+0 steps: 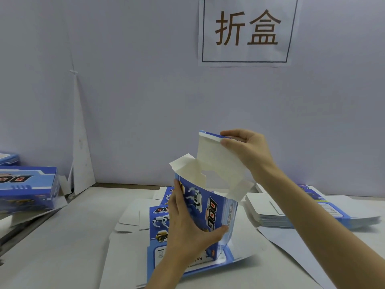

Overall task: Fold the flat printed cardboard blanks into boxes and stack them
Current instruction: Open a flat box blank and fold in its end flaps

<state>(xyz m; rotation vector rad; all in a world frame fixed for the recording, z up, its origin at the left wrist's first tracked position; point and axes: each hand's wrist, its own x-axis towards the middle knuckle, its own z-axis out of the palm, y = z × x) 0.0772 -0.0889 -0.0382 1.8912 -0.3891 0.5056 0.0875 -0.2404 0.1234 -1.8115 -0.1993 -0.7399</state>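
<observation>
A blue printed box (210, 207) with robot-dog pictures stands upright on end at the table's middle, its top open. My left hand (187, 230) grips its body, thumb on the near face and fingers round the left side. My right hand (248, 149) pinches the tuck edge of the tall white lid flap (214, 159), which stands up above the box. Two smaller white side flaps stick out at the top. Under the box lie flat printed blanks (158, 222), one face up.
A stack of flat blanks (275, 213) lies at the right. Folded blue boxes (27, 186) are stacked at the far left on a lower ledge. A white wall with a printed paper sign (248, 30) stands close behind the table (68, 247).
</observation>
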